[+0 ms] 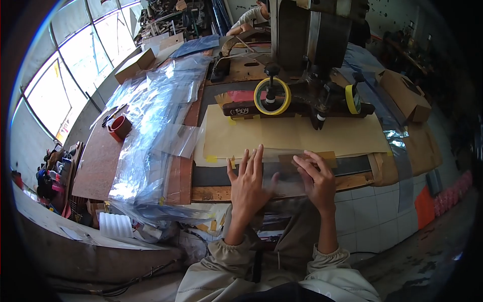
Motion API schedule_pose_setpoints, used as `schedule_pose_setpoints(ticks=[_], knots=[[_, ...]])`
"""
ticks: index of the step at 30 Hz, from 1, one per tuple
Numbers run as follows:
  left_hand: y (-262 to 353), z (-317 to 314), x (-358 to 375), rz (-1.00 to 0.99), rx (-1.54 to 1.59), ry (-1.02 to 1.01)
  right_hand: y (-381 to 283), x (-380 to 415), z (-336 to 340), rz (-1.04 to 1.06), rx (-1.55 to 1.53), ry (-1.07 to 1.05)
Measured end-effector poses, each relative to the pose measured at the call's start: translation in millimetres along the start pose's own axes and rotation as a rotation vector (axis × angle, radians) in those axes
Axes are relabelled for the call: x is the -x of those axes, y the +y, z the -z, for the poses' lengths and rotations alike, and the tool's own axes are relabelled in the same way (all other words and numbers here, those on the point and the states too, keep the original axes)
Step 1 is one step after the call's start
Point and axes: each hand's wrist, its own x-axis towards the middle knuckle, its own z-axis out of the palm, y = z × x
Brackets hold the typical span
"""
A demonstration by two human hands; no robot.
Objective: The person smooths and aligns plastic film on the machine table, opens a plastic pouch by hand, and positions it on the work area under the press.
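My left hand (pixel 247 187) is at the near edge of the work table, fingers stretched upward and apart, its thumb blurred. A thin clear plastic sheet (pixel 288 185) spans the space between my hands, partly smeared by motion. My right hand (pixel 318 180) has its fingers bent together at the sheet's right side and appears to pinch it. Just beyond the fingertips lies a cream paper sheet (pixel 302 136) on a dark mat (pixel 214 176), with bits of yellow tape at its edges. A dark press bar (pixel 337 110) rests over the paper's far side.
A press column (pixel 327 40) rises behind the bar, with yellow tape rolls (pixel 287 103) (pixel 353 99) hanging on it. Clear plastic sheets (pixel 151 116) cover the left side, near a brown tape roll (pixel 119 129). Cardboard boxes (pixel 405 95) (pixel 136 65) stand both sides. Another person (pixel 251 19) sits behind.
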Motion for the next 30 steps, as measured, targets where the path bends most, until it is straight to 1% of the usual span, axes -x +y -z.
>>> schedule_pose_setpoints(ticks=[7, 10, 13, 14, 17, 19, 20, 22, 23, 26, 27, 29, 30], knots=[[-11.1, 0.6, -2.8, -0.103, 0.273, 0.013, 5.3, 3.1, -4.1, -0.012, -0.103, 0.044], [-9.1, 8.1, -6.1, -0.067, 0.404, -0.033, 3.9, 1.9, -2.1, 0.019, -0.119, 0.073], [-10.3, 16.2, -7.7, 0.019, 0.739, -0.157, 10.0, 9.0, -4.2, 0.015, -0.218, 0.134], [-11.3, 17.0, -8.0, 0.018, 0.742, -0.155, 11.6, 10.2, -5.0, 0.010, -0.263, 0.161], [-14.9, 17.4, -8.2, -0.012, 0.728, -0.154, 7.2, 16.0, 1.7, 0.100, -0.278, 0.166], [-19.9, 14.4, -5.3, -0.065, 0.685, -0.161, 6.7, 16.7, 6.1, 0.195, -0.251, 0.189], [-20.5, 16.9, -3.6, -0.056, 0.687, -0.208, 7.3, 17.3, 8.0, 0.242, -0.240, 0.200], [-18.6, 26.4, -1.7, -0.043, 0.687, -0.301, 23.1, 21.6, 21.4, 0.218, -0.447, 0.040], [-16.9, 28.8, -0.3, -0.039, 0.623, -0.303, 23.8, 18.1, 26.5, 0.204, -0.551, -0.043], [-19.9, 24.2, 3.4, -0.059, 0.691, -0.266, 22.9, -13.2, 36.3, 0.093, -0.632, -0.083], [-21.3, 24.0, 2.1, -0.071, 0.695, -0.280, 21.6, -28.3, 35.8, 0.049, -0.506, -0.139], [-23.9, 25.3, -0.5, -0.095, 0.699, -0.311, 15.4, -61.2, 23.7, 0.027, -0.311, -0.253], [-23.3, 26.0, -1.0, -0.074, 0.701, -0.332, 19.4, -73.1, 13.9, 0.094, -0.229, -0.340]])
